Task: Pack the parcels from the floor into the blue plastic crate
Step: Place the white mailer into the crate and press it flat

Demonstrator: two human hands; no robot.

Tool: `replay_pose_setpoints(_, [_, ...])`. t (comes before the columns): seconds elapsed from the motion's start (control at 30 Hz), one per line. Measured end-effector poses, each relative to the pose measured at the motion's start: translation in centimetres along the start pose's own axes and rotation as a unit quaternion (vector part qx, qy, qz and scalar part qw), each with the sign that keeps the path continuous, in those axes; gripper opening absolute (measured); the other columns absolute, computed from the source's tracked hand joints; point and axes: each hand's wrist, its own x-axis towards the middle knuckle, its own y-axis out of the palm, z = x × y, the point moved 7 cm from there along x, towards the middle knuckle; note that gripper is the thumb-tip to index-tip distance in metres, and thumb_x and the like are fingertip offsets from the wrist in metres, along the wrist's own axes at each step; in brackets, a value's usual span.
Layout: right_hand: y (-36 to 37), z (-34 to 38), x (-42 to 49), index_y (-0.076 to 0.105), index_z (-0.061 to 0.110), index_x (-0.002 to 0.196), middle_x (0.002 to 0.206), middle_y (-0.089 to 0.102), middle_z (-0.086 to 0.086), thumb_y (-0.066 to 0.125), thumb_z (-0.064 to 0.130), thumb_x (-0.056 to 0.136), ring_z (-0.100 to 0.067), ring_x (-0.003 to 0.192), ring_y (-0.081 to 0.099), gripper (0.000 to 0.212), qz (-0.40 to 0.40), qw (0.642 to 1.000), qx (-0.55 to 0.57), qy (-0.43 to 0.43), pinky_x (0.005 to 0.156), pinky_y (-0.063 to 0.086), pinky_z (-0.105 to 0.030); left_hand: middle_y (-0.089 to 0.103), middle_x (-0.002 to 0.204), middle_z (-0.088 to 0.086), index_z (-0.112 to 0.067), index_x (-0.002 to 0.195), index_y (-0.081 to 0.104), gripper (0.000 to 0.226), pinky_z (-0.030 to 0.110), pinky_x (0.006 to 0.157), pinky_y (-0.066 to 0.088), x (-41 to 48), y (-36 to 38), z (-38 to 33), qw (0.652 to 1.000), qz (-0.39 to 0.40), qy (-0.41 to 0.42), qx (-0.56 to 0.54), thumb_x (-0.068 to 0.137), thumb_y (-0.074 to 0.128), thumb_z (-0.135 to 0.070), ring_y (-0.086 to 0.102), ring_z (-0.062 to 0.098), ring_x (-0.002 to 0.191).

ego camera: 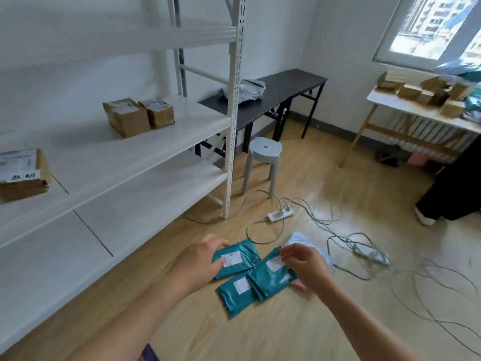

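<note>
My left hand [201,259] grips the upper-left teal glossy plastic mailer parcel [236,257], thumb on its top face beside the white label, fingers curled over its far edge. My right hand [305,267] has its fingers curled at the far corner of the right teal plastic mailer parcel [269,278]. With the motion blur there, I cannot tell whether they actually pinch it. A third teal plastic mailer parcel [238,294] lies flat nearest me, partly under the right one. All three are flat, crinkly rectangles with white labels, overlapping on the pale wood-grain floor [260,334]. A white soft plastic parcel [307,242] lies just beyond the right hand, and a pink parcel [299,285] peeks out below that hand.

To the left I see a white metal shelving rack [231,126] with a perforated upright and smooth shelves carrying taped brown cardboard boxes [127,117]. Further back stand a grey round plastic stool [264,149] and a black matt folding desk [286,87]. A white power strip [279,214] lies on the floor with thin grey cables [325,220] looping around it.
</note>
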Motion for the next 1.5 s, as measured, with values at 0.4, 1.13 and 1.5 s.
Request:
replay_pose_setpoints(0.4, [-16.5, -12.3, 11.2, 0.061, 0.034, 0.071, 0.090, 0.070, -0.001, 0.049, -0.001, 0.084, -0.019, 0.087, 0.066, 0.040, 0.023, 0.999, 0.036, 0.005, 0.082, 0.053, -0.031, 0.045, 0.135, -0.012, -0.031, 0.128, 0.051, 0.036, 0.033, 0.096, 0.045, 13.6, 12.1, -17.1, 0.998, 0.060, -0.015, 0.007, 0.092, 0.052, -0.029, 0.051, 0.013, 0.117])
replay_pose_setpoints(1.13, [-20.0, -23.6, 42.3, 0.057, 0.031, 0.118, 0.081, 0.068, -0.002, 0.046, 0.008, 0.084, -0.022, 0.074, 0.063, 0.042, 0.136, 0.981, -0.083, 0.109, 0.061, 0.046, -0.027, 0.039, 0.141, -0.006, -0.029, 0.137, 0.041, 0.046, 0.028, 0.102, 0.038, 41.5, 27.7, -16.5, 0.966, 0.196, -0.162, -0.042, 0.092, 0.052, -0.026, 0.045, 0.013, 0.125])
replay_pose_setpoints(1.5, [-9.7, -32.6, 57.1, 0.048, 0.030, 0.131, 0.072, 0.049, 0.015, 0.035, 0.003, 0.084, -0.010, 0.064, 0.047, 0.056, 0.228, 0.943, -0.210, 0.118, 0.052, 0.031, -0.016, 0.036, 0.144, -0.005, -0.027, 0.139, 0.038, 0.049, 0.030, 0.097, 0.038, 55.7, 38.2, -7.0, 0.954, 0.205, -0.210, -0.053, 0.092, 0.050, -0.022, 0.046, 0.018, 0.125])
